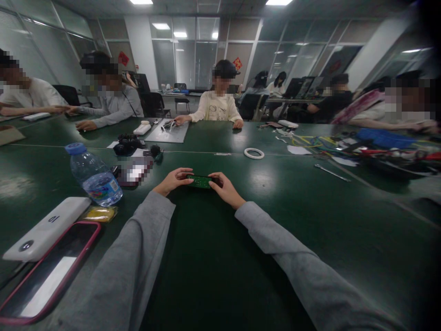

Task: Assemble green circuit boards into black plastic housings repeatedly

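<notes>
A small green circuit board (199,181) is held by its two short ends over the dark green table (220,257). My left hand (174,180) pinches the board's left end between thumb and fingers. At the opposite end, my right hand (225,187) grips it the same way. The face toward me carries tiny light-coloured parts, too small to name. Both forearms reach forward in grey sleeves.
On the left are a water bottle (94,177), a white power bank (48,227), a pink-edged phone (51,271) and a yellow packet (100,214). Ahead lies a white ring (254,153); rightward, a metal wrench (332,173) and tangled cables (320,143). Several people sit around.
</notes>
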`<state>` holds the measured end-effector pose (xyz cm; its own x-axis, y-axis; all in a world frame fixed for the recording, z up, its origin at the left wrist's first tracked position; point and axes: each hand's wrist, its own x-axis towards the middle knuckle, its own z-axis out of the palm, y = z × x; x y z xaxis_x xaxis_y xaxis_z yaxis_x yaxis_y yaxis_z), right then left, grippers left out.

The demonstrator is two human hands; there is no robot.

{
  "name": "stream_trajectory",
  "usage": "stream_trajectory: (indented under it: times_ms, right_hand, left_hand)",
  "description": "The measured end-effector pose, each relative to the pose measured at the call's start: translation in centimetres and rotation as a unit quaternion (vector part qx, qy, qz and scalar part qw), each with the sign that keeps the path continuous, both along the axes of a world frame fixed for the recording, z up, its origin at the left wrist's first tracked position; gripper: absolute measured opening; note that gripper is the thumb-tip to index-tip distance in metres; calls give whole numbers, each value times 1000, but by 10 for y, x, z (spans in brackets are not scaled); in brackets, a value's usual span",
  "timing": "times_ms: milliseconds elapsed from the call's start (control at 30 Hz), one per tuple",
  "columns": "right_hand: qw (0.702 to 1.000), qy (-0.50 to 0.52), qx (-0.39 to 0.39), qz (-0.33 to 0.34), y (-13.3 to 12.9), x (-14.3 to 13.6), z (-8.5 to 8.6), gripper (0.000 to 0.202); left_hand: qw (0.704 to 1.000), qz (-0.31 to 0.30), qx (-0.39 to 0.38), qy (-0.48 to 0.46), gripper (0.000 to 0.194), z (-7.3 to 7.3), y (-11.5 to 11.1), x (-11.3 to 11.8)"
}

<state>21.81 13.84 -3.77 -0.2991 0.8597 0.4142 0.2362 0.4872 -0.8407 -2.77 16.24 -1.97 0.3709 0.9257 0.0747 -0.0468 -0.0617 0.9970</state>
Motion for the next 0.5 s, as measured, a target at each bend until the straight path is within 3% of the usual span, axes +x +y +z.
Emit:
stream_trajectory:
  times_ms: [500]
  right_hand:
    - [1000, 6, -16, -7, -1, 2, 1, 28]
  left_hand:
    - [1000, -1, -12, 3, 65, 0, -1, -1]
